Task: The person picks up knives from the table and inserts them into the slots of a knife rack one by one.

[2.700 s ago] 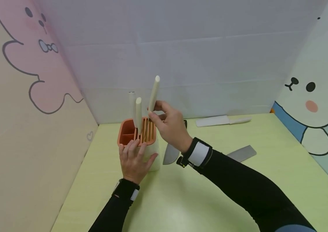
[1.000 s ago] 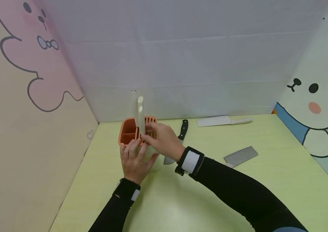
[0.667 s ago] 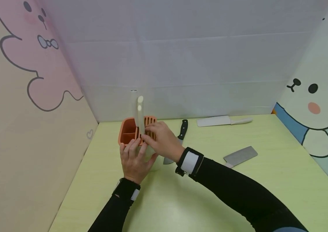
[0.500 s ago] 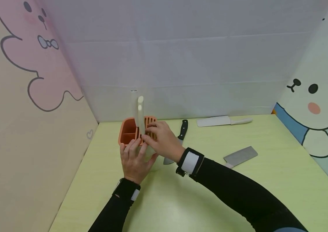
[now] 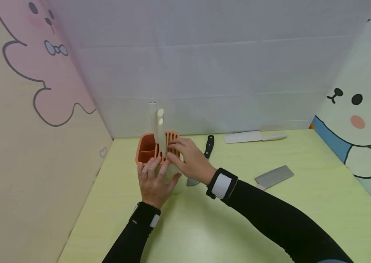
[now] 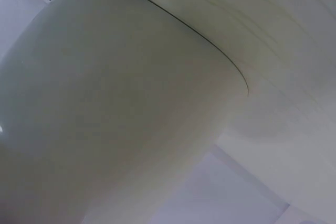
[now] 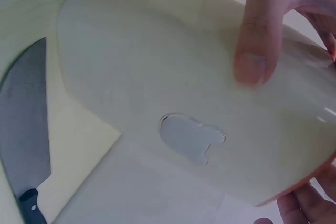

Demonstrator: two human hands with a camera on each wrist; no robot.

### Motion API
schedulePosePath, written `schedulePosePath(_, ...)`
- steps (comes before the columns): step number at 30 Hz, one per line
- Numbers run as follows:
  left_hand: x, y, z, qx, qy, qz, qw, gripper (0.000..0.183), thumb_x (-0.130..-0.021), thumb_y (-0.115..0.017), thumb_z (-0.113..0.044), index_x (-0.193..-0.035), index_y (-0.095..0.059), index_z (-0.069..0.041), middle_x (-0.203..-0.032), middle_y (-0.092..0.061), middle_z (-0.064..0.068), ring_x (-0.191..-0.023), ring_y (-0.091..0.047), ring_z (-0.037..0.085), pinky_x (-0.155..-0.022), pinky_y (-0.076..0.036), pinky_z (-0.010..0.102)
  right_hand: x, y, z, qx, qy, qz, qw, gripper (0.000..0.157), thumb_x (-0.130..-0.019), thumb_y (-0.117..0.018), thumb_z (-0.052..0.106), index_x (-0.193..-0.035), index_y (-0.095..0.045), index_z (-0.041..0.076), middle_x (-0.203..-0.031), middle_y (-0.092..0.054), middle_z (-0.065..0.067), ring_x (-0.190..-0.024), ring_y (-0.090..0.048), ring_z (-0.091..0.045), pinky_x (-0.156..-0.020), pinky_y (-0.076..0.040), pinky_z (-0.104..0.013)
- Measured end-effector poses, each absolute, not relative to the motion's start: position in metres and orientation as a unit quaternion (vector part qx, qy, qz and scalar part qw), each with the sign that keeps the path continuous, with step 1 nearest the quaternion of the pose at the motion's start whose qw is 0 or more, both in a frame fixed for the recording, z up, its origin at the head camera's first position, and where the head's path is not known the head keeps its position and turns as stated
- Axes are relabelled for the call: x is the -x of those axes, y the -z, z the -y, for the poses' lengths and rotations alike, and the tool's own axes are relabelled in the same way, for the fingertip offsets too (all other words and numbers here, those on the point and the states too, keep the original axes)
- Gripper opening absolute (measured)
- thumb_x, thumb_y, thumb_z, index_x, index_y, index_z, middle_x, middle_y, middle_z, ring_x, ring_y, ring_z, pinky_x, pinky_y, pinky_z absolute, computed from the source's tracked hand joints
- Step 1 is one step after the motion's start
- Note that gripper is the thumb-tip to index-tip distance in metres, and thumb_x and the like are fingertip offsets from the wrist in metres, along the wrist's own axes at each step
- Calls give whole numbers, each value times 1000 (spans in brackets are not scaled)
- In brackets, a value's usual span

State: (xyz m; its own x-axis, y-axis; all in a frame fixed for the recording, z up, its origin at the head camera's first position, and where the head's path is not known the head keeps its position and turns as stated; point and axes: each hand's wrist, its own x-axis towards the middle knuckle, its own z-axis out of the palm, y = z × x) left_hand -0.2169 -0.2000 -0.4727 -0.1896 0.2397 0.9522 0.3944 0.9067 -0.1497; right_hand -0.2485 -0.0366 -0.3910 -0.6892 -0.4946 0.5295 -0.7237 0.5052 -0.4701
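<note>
An off-white knife block with an orange slotted top (image 5: 147, 147) stands at the back left of the table. My left hand (image 5: 154, 184) steadies it, fingertips at the front rim and thumb (image 7: 257, 51) flat on its side. Three pale handles rise from the block: a knife handle (image 5: 161, 138) in front, another knife handle (image 5: 160, 112) right behind it, and a silvery handle (image 5: 153, 113) at the back. Right beside the front handle is my right hand (image 5: 190, 159), its bent fingers over the slots. In the right wrist view its fingertips (image 7: 294, 208) show at the orange rim, apart from the thumb.
A kitchen knife with a black handle (image 5: 209, 145) lies just right of the block. Further right, a white-handled cleaver (image 5: 243, 137) lies along the back edge and a second cleaver (image 5: 274, 176) nearer. A pale wall (image 5: 218, 73) rises behind the table.
The right hand has lowered the knife into a slot at the front of the block, then drawn slightly right, off its handle. The left hand has stayed on the block.
</note>
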Motion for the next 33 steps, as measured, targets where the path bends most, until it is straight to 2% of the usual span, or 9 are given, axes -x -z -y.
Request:
schedulePosePath(4,215,472,199,208,65,774,595,58,-77,-73,-48,-115,-56,-8,-118,-55,17,-112,-49,33,-98,-32,55,248,401,11,-342,-365,851,161,33,-99,-52,26,-122,-61,4,-129,-56,-11,-124,-46,-25,-102,-39,-43)
schedulePosePath(9,215,471,197,208,72,775,592,59,-72,-76,-45,-114,-56,-7,-118,-55,17,-112,-48,33,-96,-32,56,249,421,-38,-292,-373,870,136,36,-98,-54,28,-125,-58,4,-127,-57,-11,-123,-47,-27,-100,-40,-45)
schedulePosePath(18,215,470,193,187,99,771,601,56,-70,-74,-41,-111,-58,-6,-115,-57,17,-109,-50,34,-93,-35,59,248,457,-116,-211,-311,925,52,35,-96,-58,23,-122,-59,0,-124,-58,-16,-118,-52,-33,-98,-41,-49)
schedulePosePath(25,219,471,189,175,107,765,611,55,-66,-75,-39,-110,-61,-8,-113,-57,18,-107,-50,36,-91,-35,61,251,476,-170,-185,-277,942,28,36,-95,-59,20,-122,-59,-4,-123,-59,-21,-118,-51,-39,-97,-40,-53)
schedulePosePath(29,220,473,187,173,113,765,610,55,-65,-75,-38,-110,-62,-10,-113,-57,18,-106,-50,36,-93,-33,61,253,483,-191,-180,-270,946,3,38,-95,-59,20,-123,-58,-5,-123,-59,-21,-119,-51,-40,-96,-41,-53)
schedulePosePath(33,221,473,187,169,126,762,612,52,-67,-74,-40,-109,-62,-10,-111,-56,19,-106,-48,36,-94,-32,62,260,486,-188,-191,-259,947,-15,38,-95,-58,21,-125,-58,-2,-124,-60,-18,-116,-54,-37,-95,-44,-50)
